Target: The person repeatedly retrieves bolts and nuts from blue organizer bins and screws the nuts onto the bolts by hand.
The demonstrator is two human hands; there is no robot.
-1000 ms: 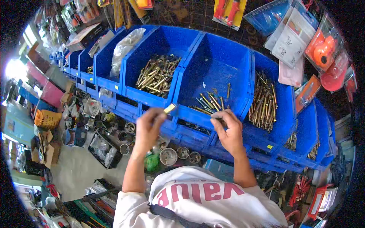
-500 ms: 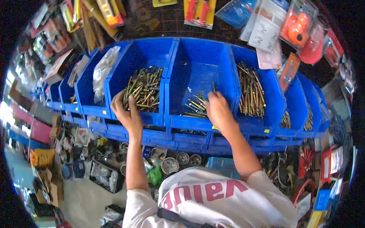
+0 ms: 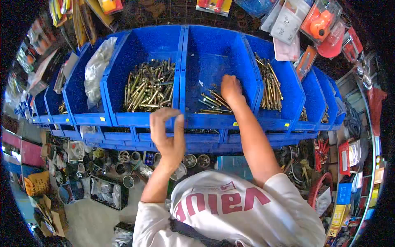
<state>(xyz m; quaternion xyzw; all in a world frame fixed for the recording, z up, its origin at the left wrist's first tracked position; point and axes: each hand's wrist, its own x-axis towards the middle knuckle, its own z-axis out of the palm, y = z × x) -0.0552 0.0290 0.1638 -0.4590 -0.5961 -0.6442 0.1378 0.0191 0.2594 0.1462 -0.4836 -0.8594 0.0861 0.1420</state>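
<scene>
My left hand [image 3: 166,133] is raised just in front of the bins' front edge, thumb and fingers apart in a C shape, with nothing visible between them. Behind it, a blue bin [image 3: 144,118] holds a heap of brass-coloured bolts [image 3: 150,86]. My right hand [image 3: 231,88] reaches into the neighbouring blue bin [image 3: 210,45], its fingers curled down; what they hold, if anything, is hidden. Beside it on the bin floor lie several loose bolts [image 3: 212,103]. Further right, another bin has long bolts [image 3: 269,86] standing close together.
A clear plastic bag [image 3: 98,74] hangs in a left bin. Packaged goods, one with an orange item [image 3: 321,26], hang above the bins. Below are round containers [image 3: 189,160] and a black crate [image 3: 106,192] on the floor.
My left hand has gone from the left bolt bin to its front edge, moving right and down. My right hand stays in the middle bin; the bolt seen upright by it no longer shows.
</scene>
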